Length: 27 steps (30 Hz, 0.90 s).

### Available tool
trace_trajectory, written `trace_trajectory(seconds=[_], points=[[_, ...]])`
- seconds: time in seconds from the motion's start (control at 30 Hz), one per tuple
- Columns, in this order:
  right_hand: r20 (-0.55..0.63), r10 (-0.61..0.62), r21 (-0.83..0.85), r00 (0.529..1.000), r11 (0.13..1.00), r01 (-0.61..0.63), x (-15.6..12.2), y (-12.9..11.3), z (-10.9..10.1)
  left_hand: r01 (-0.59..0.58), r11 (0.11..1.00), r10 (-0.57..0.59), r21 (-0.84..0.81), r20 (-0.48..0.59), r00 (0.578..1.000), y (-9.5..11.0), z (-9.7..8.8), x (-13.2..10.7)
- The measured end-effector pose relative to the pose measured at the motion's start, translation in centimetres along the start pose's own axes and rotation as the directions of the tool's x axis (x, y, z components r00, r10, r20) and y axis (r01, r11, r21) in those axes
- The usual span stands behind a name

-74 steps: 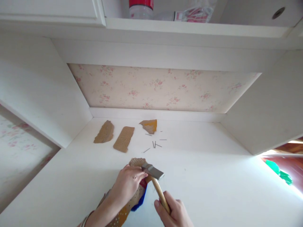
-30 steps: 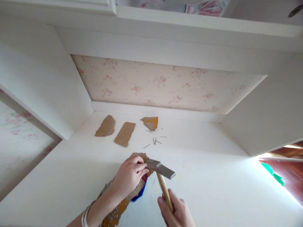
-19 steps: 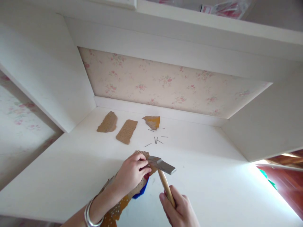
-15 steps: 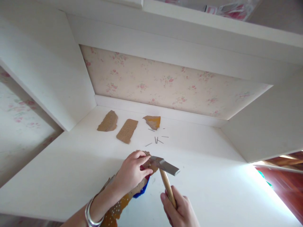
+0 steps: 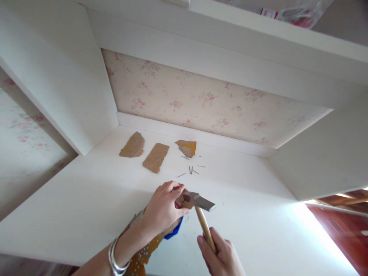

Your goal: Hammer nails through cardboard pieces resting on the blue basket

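Observation:
My right hand (image 5: 220, 251) grips the wooden handle of a hammer (image 5: 205, 226), whose steel head is level with my left fingertips. My left hand (image 5: 165, 205) is curled, thumb and forefinger bent towards each other over a brown cardboard piece (image 5: 188, 205). Whatever lies between those fingertips is hidden by the hammer head. Under my left forearm stretches a yellow-brown sheet (image 5: 149, 247) dotted with small holes. A blue object (image 5: 174, 231) shows beneath my left hand. Several nails (image 5: 194, 171) lie loose on the white surface beyond.
Two brown cardboard pieces (image 5: 156, 158), (image 5: 132, 145) lie at the back left, the nearer one full of holes. A torn yellow and brown piece (image 5: 188, 148) lies by the nails. White side panels and a shelf (image 5: 258, 34) enclose the white tabletop (image 5: 244, 184).
The view has shifted slightly. My left fingers have moved a little over the cardboard, the thumb further right. The hammer stays almost in place, its head at the left fingertips.

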State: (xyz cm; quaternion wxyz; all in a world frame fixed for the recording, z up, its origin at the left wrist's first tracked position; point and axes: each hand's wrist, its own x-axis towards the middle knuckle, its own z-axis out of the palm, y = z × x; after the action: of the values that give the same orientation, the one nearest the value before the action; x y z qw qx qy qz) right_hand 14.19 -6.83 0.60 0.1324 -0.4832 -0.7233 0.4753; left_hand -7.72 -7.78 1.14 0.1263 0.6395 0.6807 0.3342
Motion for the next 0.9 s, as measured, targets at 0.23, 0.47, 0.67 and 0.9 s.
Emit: trace_trajectory(seconds=[0.23,0.47,0.67,0.9], points=[[0.006,0.006,-0.018,1.000,1.000,-0.006,-0.10,0.03,-0.11,0.009,1.000,-0.009,0.011,0.002,1.000,0.00,0.08,-0.07],[0.010,0.001,-0.004,1.000,1.000,-0.001,0.10,0.57,0.18,-0.001,1.000,0.002,0.020,-0.012,1.000,0.01,0.08,-0.12],[-0.003,-0.009,0.009,1.000,1.000,0.009,0.09,0.38,0.31,-0.004,1.000,0.005,0.013,-0.014,1.000,0.08,0.01,-0.07],[0.022,-0.005,-0.027,1.000,1.000,0.005,0.38,0.04,0.07,0.013,1.000,-0.013,0.008,-0.005,1.000,0.04,0.12,-0.05]])
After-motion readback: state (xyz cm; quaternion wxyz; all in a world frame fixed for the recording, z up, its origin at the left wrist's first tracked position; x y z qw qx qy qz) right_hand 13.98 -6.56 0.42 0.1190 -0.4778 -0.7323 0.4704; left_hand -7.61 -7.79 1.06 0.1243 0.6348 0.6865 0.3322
